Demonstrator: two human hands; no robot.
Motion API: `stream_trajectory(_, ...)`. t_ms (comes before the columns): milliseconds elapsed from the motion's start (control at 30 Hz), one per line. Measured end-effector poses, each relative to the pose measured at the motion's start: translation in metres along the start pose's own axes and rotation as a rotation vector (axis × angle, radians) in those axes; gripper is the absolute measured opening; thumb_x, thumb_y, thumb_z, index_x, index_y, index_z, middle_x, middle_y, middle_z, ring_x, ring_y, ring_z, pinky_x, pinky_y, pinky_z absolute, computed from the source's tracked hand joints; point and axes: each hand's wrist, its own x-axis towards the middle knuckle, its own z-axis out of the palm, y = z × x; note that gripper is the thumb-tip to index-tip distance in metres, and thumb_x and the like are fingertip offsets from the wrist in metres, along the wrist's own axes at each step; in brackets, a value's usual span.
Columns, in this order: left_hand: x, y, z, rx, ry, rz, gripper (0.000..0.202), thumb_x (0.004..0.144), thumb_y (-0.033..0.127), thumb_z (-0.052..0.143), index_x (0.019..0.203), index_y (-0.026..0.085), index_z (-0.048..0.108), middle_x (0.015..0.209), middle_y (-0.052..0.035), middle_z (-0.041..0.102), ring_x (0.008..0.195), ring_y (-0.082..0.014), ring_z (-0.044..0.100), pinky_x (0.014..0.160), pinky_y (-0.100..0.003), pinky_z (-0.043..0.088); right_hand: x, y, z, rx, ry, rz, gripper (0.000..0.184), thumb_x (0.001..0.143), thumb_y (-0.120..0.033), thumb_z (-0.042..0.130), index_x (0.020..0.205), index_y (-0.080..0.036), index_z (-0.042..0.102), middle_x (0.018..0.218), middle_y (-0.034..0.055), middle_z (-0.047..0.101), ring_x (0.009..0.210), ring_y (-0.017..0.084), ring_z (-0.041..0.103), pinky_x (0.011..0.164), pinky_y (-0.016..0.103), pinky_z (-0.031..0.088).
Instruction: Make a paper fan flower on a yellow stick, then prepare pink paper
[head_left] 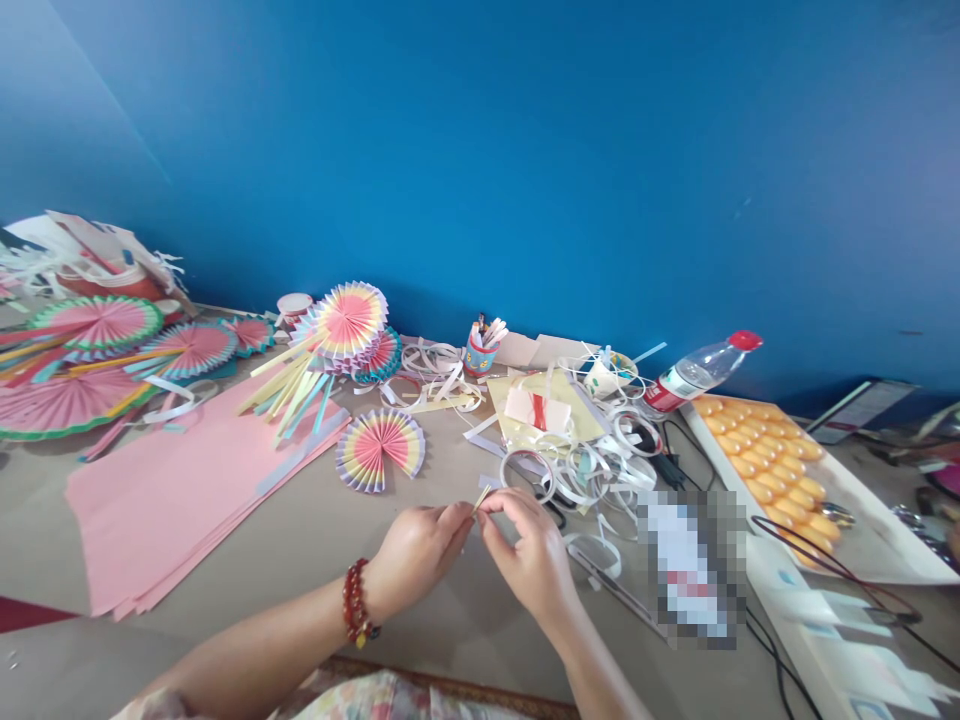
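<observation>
Both hands meet over the grey table, close to its front. My left hand (pixel 415 562), with a beaded bracelet (pixel 356 602) on the wrist, pinches a small, thin pale-yellow strip (pixel 481 499) between thumb and forefinger. My right hand (pixel 529 550) grips the same strip at its other side; its exact make is too small to tell. Just beyond the left hand lies a round pleated paper fan (pixel 381 449) in pink, yellow and lilac, with a gap at its lower edge. A roll of tape (pixel 529 474) lies beyond the right hand.
Pink paper sheets (pixel 172 500) and finished paper fans (pixel 349 322) lie left. Loose white strips (pixel 600 465), a pen cup (pixel 481 352) and a plastic bottle (pixel 701 372) stand behind. A white tray of orange pieces (pixel 885 530) and cables (pixel 772 650) are right.
</observation>
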Motion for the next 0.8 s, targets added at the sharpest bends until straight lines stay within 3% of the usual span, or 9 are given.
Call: stream_trajectory(800, 0.0016, -0.0005, -0.0008, 0.002, -0.01, -0.001, 0.022, 0.101, 0.024, 0.036, 0.097, 0.017, 0.056, 0.069, -0.0036, 0.069, 0.061, -0.0178, 0.068, 0.056, -0.023, 0.047, 0.0033, 0.0001, -0.0017, 0.055, -0.039, 0.067, 0.011, 0.087, -0.017, 0.052, 0.078, -0.022, 0.057, 0.078, 0.0026, 0.066, 0.078, 0.02, 0.064, 0.075, 0.029, 0.048)
